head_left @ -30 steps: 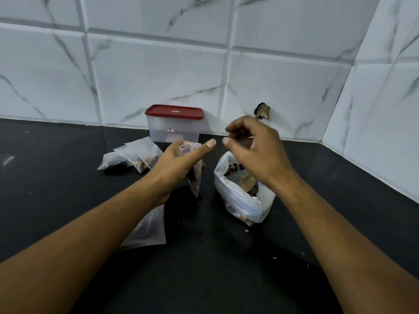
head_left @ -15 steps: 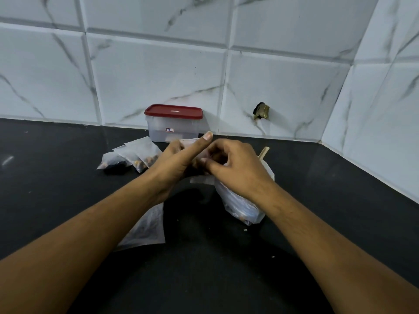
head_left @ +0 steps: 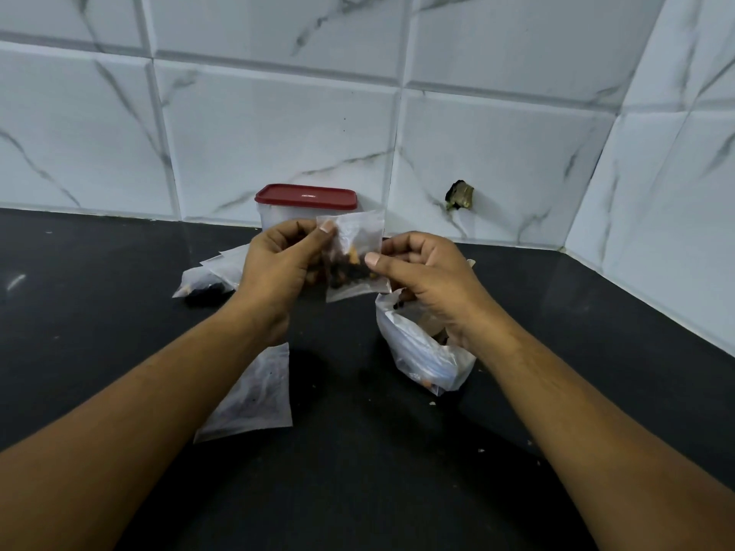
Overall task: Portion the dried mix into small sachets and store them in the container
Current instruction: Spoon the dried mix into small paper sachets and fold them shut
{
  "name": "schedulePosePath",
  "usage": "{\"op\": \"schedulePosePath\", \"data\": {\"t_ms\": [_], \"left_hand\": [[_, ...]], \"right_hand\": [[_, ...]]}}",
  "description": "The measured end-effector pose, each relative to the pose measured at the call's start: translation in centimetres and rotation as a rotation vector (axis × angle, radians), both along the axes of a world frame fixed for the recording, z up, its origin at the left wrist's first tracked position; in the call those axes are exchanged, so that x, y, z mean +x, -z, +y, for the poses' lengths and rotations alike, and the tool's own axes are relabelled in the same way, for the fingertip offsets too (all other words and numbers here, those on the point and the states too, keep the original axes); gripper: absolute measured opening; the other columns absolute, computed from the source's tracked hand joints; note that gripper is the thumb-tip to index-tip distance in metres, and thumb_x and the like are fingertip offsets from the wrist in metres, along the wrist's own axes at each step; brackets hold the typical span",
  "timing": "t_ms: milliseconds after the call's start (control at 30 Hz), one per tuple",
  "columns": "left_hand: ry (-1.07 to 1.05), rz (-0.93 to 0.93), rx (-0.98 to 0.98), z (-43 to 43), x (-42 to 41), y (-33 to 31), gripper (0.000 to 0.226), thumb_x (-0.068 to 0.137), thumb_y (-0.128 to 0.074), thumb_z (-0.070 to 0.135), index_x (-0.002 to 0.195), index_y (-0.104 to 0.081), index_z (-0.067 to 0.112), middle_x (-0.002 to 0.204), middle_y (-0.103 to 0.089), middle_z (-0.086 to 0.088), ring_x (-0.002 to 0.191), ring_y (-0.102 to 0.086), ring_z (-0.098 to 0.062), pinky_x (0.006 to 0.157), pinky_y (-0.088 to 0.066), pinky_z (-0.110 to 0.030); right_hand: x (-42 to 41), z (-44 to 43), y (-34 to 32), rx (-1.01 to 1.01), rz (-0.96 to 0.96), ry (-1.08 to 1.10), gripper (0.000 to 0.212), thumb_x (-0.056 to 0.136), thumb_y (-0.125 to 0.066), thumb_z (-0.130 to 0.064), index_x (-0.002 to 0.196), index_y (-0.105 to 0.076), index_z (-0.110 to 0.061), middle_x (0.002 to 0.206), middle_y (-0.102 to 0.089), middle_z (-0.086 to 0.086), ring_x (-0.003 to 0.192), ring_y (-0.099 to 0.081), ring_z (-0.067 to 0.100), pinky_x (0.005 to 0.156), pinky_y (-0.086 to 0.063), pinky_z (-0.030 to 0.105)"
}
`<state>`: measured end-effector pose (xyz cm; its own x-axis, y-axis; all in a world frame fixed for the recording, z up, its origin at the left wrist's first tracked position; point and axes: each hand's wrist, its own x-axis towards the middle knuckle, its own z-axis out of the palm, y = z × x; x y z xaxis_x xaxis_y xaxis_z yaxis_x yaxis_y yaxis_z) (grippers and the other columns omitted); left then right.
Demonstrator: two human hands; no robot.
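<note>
Sachet (head_left: 355, 254) of dark dried mix was held above the black counter (head_left: 99, 312) — the left hand (head_left: 278, 268) pinched its 9 o'clock edge between thumb and curled fingers, the right hand (head_left: 425, 272) its 3 o'clock edge. From it, the red-lidded container (head_left: 306, 201) stood at 12 o'clock, the open bag of mix (head_left: 417, 353) at 5 o'clock, filled sachets (head_left: 210, 274) at 9 o'clock — another flat sachet (head_left: 254, 395) at 7 o'clock.

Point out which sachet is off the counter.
The sachet pinched between the left hand and right hand, in front of the red-lidded container. The others lie on the counter.
</note>
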<state>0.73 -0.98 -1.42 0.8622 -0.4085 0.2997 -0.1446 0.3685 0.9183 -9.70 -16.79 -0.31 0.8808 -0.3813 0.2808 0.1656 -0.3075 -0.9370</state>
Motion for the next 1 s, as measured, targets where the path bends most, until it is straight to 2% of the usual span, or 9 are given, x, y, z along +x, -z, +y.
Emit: {"op": "schedulePosePath", "data": {"t_ms": [167,233,333,467,600,733,833,900,1000], "left_hand": [[-0.065,0.065,-0.039,0.34,0.45,-0.3,0.011,0.096,-0.071,0.021,0.098,-0.071,0.01,0.091,-0.075,-0.008,0.087,-0.072,-0.021,0.093,-0.059,-0.049],[-0.077,0.089,-0.037,0.36,0.57,-0.2,0.011,0.095,-0.072,0.021,0.098,-0.072,0.011,0.097,-0.075,-0.011,0.093,-0.072,-0.026,0.092,-0.06,-0.048],[-0.091,0.118,-0.061,0.38,0.84,-0.05,0.008,0.095,-0.072,0.02,0.095,-0.073,0.012,0.089,-0.077,-0.006,0.085,-0.074,-0.021,0.078,-0.065,-0.037],[-0.002,0.114,-0.037,0.41,0.64,-0.25,0.011,0.094,-0.071,0.019,0.1,-0.073,0.01,0.086,-0.078,-0.003,0.078,-0.075,-0.014,0.076,-0.064,-0.031],[-0.019,0.049,0.007,0.49,0.45,-0.32,0.008,0.097,-0.069,0.018,0.094,-0.072,0.011,0.072,-0.074,0.004,0.064,-0.069,-0.005,0.062,-0.057,-0.021],[-0.04,0.012,0.016,0.81,0.64,-0.49,0.008,0.097,-0.068,0.015,0.093,-0.071,0.009,0.069,-0.072,0.005,0.059,-0.065,-0.003,0.065,-0.06,-0.023],[-0.07,-0.004,0.015,0.65,0.45,-0.49,0.013,0.095,-0.073,0.021,0.085,-0.072,0.013,0.07,-0.071,0.003,0.058,-0.064,-0.005,0.058,-0.055,-0.023],[-0.072,-0.005,0.013,0.63,0.38,-0.43,0.012,0.094,-0.073,0.021,0.088,-0.074,0.011,0.075,-0.074,0.0,0.064,-0.07,-0.009,0.06,-0.059,-0.026],[-0.08,-0.045,0.051,0.58,0.49,-0.29,0.012,0.093,-0.074,0.023,0.09,-0.075,0.011,0.081,-0.074,-0.005,0.069,-0.07,-0.013,0.069,-0.063,-0.03]], "right_hand": [[0.26,-0.45,0.22,-0.037,0.075,-0.016,0.02,0.087,-0.08,-0.006,0.105,-0.072,-0.009,0.089,-0.079,0.011,0.069,-0.072,0.013,0.056,-0.055,0.022],[0.36,-0.53,0.25,-0.033,0.07,-0.017,0.014,0.088,-0.078,-0.004,0.101,-0.074,-0.009,0.084,-0.078,0.008,0.069,-0.071,0.013,0.059,-0.056,0.024],[0.34,-0.6,0.09,-0.024,0.066,-0.044,0.01,0.089,-0.078,-0.005,0.096,-0.075,-0.011,0.087,-0.078,0.007,0.073,-0.071,0.015,0.063,-0.056,0.026],[0.38,-0.67,0.37,-0.129,0.08,0.029,0.008,0.089,-0.077,-0.004,0.092,-0.075,-0.011,0.084,-0.075,0.006,0.071,-0.069,0.01,0.062,-0.054,0.024],[0.26,-0.66,0.32,-0.049,0.037,-0.022,0.021,0.088,-0.079,-0.007,0.106,-0.07,-0.01,0.101,-0.077,0.013,0.084,-0.072,0.015,0.064,-0.055,0.024],[0.15,-0.45,-0.06,0.028,-0.004,-0.085,0.034,0.088,-0.081,-0.026,0.118,-0.068,-0.015,0.11,-0.078,0.007,0.107,-0.073,0.025,0.077,-0.054,0.032],[0.09,-0.23,-0.12,0.071,-0.046,-0.095,0.035,0.09,-0.076,-0.035,0.118,-0.07,-0.014,0.106,-0.078,0.0,0.098,-0.073,0.017,0.09,-0.052,0.039],[0.0,-0.09,-0.2,0.063,-0.058,-0.076,0.035,0.091,-0.076,-0.037,0.117,-0.069,-0.014,0.108,-0.079,0.003,0.101,-0.075,0.021,0.094,-0.054,0.041],[0.0,0.13,-0.09,0.025,-0.073,-0.026,0.024,0.093,-0.077,-0.027,0.112,-0.07,-0.014,0.102,-0.08,0.007,0.097,-0.077,0.021,0.088,-0.057,0.033]]}}
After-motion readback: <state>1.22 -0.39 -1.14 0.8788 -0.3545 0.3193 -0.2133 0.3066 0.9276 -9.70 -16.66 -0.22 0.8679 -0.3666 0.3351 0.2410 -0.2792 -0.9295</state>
